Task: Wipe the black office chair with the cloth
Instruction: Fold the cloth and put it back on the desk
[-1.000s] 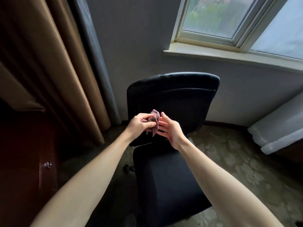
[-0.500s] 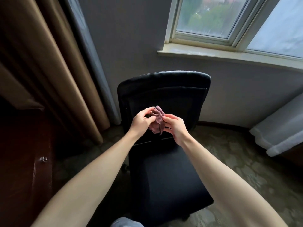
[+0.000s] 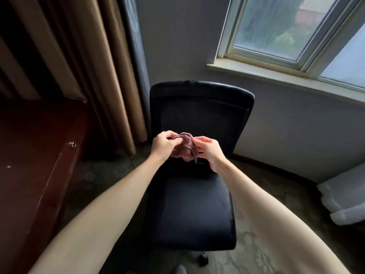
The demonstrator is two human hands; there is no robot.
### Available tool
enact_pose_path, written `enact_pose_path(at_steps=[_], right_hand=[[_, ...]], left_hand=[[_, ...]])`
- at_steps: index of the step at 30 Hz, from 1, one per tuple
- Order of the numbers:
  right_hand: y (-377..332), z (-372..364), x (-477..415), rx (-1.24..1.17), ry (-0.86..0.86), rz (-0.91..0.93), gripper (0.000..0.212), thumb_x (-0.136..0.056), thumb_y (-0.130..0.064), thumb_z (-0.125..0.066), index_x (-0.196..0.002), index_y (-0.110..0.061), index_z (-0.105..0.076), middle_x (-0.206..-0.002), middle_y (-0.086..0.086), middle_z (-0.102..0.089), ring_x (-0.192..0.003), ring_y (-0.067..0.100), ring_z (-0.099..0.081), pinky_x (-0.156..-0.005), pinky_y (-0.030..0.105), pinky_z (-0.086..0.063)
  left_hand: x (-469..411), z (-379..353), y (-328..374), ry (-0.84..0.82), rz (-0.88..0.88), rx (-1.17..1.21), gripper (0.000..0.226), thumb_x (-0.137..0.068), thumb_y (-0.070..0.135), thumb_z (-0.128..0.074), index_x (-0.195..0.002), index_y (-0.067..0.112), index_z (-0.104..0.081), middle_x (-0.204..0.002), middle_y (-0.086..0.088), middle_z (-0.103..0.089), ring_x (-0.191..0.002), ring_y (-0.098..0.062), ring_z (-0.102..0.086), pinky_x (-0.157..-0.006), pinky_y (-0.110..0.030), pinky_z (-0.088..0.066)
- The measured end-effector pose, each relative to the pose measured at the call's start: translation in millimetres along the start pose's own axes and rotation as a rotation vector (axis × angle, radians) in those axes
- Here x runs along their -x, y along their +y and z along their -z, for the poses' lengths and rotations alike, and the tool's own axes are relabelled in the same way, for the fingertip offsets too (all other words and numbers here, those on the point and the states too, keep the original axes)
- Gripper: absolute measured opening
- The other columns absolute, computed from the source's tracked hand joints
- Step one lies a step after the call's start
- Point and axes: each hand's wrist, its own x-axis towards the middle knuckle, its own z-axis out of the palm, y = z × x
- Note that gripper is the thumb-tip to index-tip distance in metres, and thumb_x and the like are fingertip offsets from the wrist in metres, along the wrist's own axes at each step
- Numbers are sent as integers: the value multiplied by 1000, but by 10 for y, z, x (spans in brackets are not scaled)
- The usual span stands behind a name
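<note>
Above the seat (image 3: 197, 214), near its rear edge: left hand (image 3: 165, 144) and right hand (image 3: 209, 150) face each other, close together, with the cloth (image 3: 185, 149) between them.
Left hand: fingers curled; thumb and fingertips pinch the cloth's upper left edge.
Right hand: fingers curled; they pinch the cloth's upper right side, palm turned toward the left hand.
Cloth: small, reddish-brown, bunched. Both hands hold it up, and its loose folds hang below the fingers in front of the lower backrest (image 3: 201, 107). I cannot tell whether it touches the backrest.
Chair (image 3: 189, 175): black, facing the person. The seat lies under the forearms and the backrest stands upright behind the hands.
Caster (image 3: 204, 260): dark, just showing below the seat's front edge.
Floor (image 3: 256, 254): dull, patterned, around the chair.
Desk (image 3: 39, 155): dark red-brown wood, left of the chair, with a small metal knob (image 3: 72, 144).
Curtain (image 3: 110, 66): tan, hanging left of the backrest and behind the desk.
Wall (image 3: 177, 36): grey, behind the chair.
Window (image 3: 276, 26): upper right, above a pale sill (image 3: 276, 74), well apart from the hands.
White fabric (image 3: 345, 200): at the right edge, near the floor.
</note>
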Motion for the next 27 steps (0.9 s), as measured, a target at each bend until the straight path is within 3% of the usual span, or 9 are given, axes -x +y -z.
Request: enact_pose_path(at_steps=[3,7,10,13,16,20,23,27], right_hand=[[39,-22,191,9,-3,-7,16,-93,-21,-64,-104,-10,-68,-90,9,-74,-80,21,-72,-66,27,-56],[120,-107,476,151,-72,-32,29,-88,-35,-70,-109,-16,-68,-94,1,-76,-89,14,-71,-81,28,-53],[193,-254,721,158,-79,-19,28,-88,-34,-69,-110,-16,-70,-99,3,-75,-93,14,-70,-88,31,-52],[244,-483,987,152,-56,19,20,-89,-25,-68,-104,-12,-71,-92,4,-75,-86,13,-70,-85,31,-53],[294,-712,1289,124,29,59,9,-89,-16,-68,-95,-10,-71,-80,3,-71,-70,10,-67,-70,26,-54],[410,-914,1674,146,133,88,12,-88,-12,-67,-96,-4,-70,-79,9,-65,-71,18,-60,-63,29,-48],[539,-1025,1913,159,148,74,12,-87,-11,-67,-96,-3,-70,-79,12,-63,-73,24,-57,-66,34,-45],[653,-1172,2060,195,117,93,4,-87,-12,-69,-87,-9,-70,-78,14,-64,-74,26,-58,-70,39,-47]], left_hand=[[184,14,29,77,-2,29,10,-62,38,-74,-68,32,-71,-77,6,-73,-85,-22,-72,-82,-47,-59],[464,140,27,127,-25,26,17,-63,43,-70,-73,29,-71,-81,3,-73,-84,-21,-71,-81,-47,-58],[775,293,14,176,-36,28,22,-64,47,-69,-73,27,-71,-79,5,-73,-85,-20,-70,-81,-48,-58],[1114,518,-38,183,-36,28,25,-62,52,-69,-70,29,-71,-73,11,-71,-85,-19,-70,-81,-48,-58],[1429,772,-125,178,-24,34,26,-61,56,-72,-68,31,-71,-69,13,-69,-83,-19,-71,-80,-48,-59],[1821,1008,-258,134,-44,28,18,-79,38,-78,-77,21,-74,-72,6,-70,-79,-17,-69,-81,-43,-60],[2109,1124,-323,109,-33,41,16,-82,29,-78,-82,13,-74,-73,2,-70,-74,-15,-66,-79,-42,-59],[2411,1327,-432,166,-28,1,14,-80,30,-79,-77,18,-73,-73,2,-70,-73,-14,-64,-71,-33,-56]])
